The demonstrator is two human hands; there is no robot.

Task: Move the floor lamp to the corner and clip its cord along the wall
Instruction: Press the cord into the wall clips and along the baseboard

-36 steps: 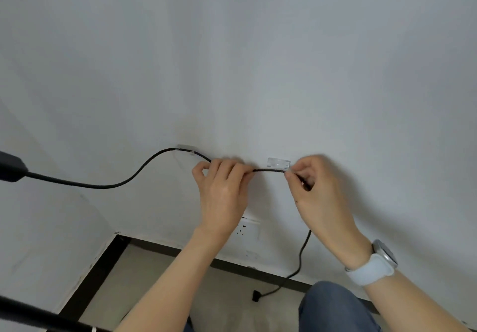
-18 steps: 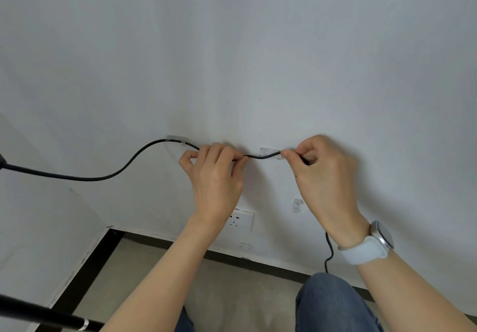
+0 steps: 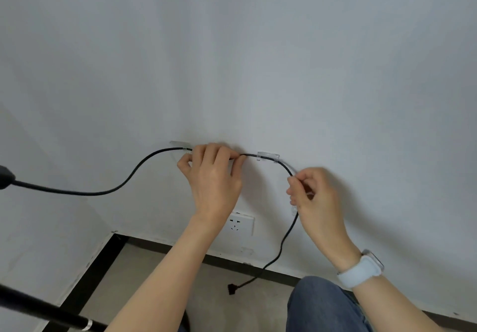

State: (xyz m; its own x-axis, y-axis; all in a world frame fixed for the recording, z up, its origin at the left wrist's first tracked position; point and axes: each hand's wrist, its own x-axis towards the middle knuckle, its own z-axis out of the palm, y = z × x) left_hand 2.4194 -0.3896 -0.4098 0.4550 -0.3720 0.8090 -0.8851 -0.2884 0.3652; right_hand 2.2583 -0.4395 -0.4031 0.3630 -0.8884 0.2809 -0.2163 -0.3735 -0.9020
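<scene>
Our left hand [image 3: 214,179] pinches the cord [image 3: 134,176] between two clear wall clips [image 3: 268,156]. Our right hand [image 3: 313,197], gripping the cord, has dropped below the second clip toward a third, so that clip now looks seated. Lamp pole [image 3: 44,313] stands lower left.

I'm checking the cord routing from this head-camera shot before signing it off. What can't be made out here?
- Third clip: mostly hidden behind the right hand; whether it holds the cord is unclear.
- Left clip: partly covered by the left hand.
- Lamp pole: cut off by the frame's left edge; head and base unseen.
- Plug: too small to make out.
</scene>
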